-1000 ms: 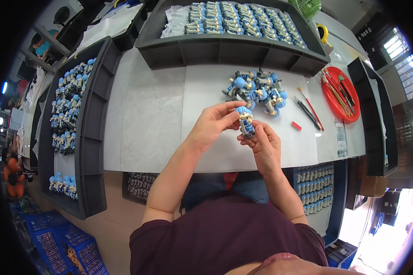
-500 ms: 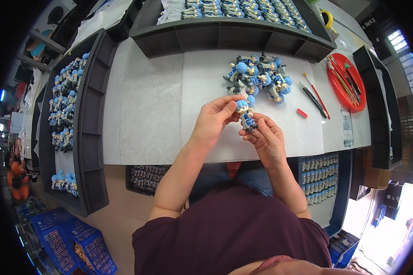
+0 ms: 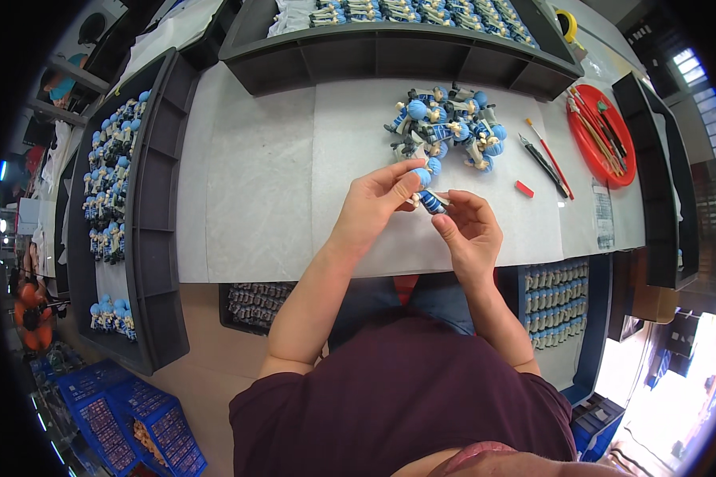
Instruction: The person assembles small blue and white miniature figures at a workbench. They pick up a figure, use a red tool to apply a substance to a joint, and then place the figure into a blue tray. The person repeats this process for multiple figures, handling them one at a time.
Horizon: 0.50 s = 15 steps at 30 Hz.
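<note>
A small doll figurine [image 3: 433,202] with blue hair and a blue-and-white striped outfit is pinched at its head by my left hand [image 3: 374,200], thumb and fingers closed on it. My right hand [image 3: 476,235] is beside the figurine's lower end, thumb and fingers apart; a fingertip appears close to it, though contact is unclear. Just beyond my hands lies a loose heap of similar figurines [image 3: 445,127] on the white paper-covered table [image 3: 346,119].
A dark tray [image 3: 398,60] of figurines stands at the far side, another tray [image 3: 153,215] at left. On the right are a red dish [image 3: 630,159] of brushes, a red-handled brush [image 3: 555,163], a black pen-like tool [image 3: 542,164] and a red block [image 3: 523,189]. A blue tray [image 3: 597,326] sits lower right.
The figurine has turned and tilted in my left hand. My right hand has loosened from its feet, with thumb and fingers spreading apart and moving slightly right.
</note>
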Tool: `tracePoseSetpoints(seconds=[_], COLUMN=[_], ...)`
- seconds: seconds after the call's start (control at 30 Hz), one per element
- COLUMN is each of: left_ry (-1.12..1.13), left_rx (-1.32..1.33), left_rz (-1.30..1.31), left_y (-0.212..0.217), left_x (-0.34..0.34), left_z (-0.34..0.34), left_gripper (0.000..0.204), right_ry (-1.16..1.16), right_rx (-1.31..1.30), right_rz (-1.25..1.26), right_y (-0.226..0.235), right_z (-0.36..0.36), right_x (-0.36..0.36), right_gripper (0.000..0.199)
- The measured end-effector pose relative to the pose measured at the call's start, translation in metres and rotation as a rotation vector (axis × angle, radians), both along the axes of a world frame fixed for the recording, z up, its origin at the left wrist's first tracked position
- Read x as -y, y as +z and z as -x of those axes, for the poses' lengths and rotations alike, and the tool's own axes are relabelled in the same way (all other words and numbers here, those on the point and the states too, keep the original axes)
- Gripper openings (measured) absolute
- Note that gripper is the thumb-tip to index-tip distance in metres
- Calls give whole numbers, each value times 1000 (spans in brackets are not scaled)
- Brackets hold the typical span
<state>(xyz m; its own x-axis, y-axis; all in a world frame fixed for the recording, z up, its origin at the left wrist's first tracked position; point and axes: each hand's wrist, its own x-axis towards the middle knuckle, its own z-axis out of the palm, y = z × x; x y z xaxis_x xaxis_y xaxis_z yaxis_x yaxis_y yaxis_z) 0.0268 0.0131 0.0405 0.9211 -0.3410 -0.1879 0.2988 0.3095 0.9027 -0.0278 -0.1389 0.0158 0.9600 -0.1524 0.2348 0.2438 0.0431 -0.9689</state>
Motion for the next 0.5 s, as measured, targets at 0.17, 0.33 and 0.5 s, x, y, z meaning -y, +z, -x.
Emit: tracePoseSetpoints(seconds=[0.17,0.33,0.5], left_ry=[-4,9,-27], left_rx=[90,72,64], left_rz=[80,109,158], left_y=[-7,-6,-8], left_x=[-4,-1,-2], left_z=[-1,2,2], left_gripper=[31,34,35], right_ry=[81,170,86], right_rx=[-163,-303,-174], right_rz=[-223,-386,-276], right_y=[9,4,0], right_z=[0,1,0], right_x=[0,9,10], right_gripper=[36,37,42])
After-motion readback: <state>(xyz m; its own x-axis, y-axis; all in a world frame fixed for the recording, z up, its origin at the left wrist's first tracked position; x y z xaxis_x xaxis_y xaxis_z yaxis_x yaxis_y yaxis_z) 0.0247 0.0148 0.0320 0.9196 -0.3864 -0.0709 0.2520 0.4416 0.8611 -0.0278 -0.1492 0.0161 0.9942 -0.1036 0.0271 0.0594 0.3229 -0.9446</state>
